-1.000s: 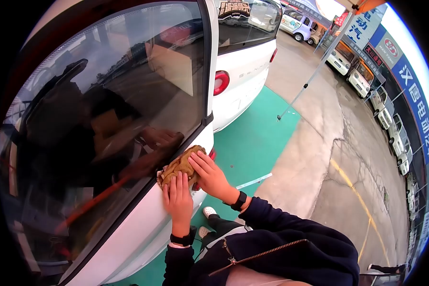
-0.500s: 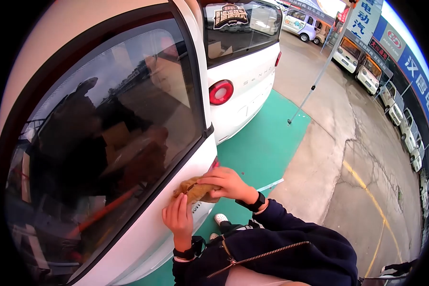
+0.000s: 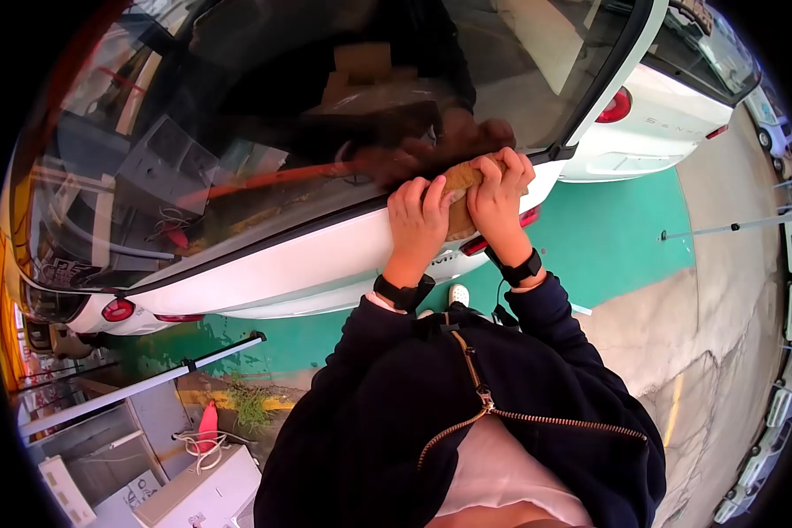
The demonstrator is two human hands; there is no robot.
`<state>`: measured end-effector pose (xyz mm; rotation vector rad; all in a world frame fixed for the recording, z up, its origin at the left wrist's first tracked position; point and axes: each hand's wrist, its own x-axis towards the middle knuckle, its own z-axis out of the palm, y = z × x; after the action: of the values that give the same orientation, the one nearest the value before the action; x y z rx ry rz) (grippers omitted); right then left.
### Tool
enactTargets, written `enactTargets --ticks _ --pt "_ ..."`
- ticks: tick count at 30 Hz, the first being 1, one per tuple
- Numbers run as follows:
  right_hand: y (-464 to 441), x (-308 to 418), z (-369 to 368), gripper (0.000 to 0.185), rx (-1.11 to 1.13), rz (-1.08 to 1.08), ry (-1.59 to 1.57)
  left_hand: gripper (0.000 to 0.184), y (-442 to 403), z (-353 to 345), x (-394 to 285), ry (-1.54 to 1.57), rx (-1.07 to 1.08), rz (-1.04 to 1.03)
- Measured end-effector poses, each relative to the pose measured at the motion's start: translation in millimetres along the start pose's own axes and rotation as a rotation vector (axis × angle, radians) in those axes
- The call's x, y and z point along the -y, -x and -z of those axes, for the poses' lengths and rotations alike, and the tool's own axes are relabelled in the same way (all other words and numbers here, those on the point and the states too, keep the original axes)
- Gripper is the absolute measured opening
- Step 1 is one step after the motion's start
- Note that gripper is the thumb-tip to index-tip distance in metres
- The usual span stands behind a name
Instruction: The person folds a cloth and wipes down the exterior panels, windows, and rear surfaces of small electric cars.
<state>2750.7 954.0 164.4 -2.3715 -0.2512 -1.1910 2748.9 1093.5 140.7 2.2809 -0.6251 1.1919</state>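
While bare left hand (image 3: 418,220) and bare right hand (image 3: 500,201) sit close side by side, fingers of both curl over folded yellow-brown cloth (image 3: 460,179), clamped on it. Cloth lies at lower edge of dark glossy window (image 3: 282,123), overlapping white painted car body (image 3: 334,253). Black wristbands (image 3: 404,292) on both wrists. Red tail light (image 3: 475,246) near right wrist. Second white car (image 3: 656,132) beyond, above smooth green ground covering (image 3: 620,238).
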Motion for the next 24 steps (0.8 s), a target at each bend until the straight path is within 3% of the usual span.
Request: enactTargets --ticks 7,23,24 --pt "6 0 6 0.041 0.051 -0.044 -0.075 0.05 -1 6 4 0.248 -0.015 -0.018" --pt "11 -19 9 0.044 0.07 0.07 -0.191 0.055 -1 13 1 0.148 0.112 -0.024" --pt "10 -18 11 0.043 0.087 0.057 -0.181 0.025 -1 9 0 0.136 0.069 0.027"
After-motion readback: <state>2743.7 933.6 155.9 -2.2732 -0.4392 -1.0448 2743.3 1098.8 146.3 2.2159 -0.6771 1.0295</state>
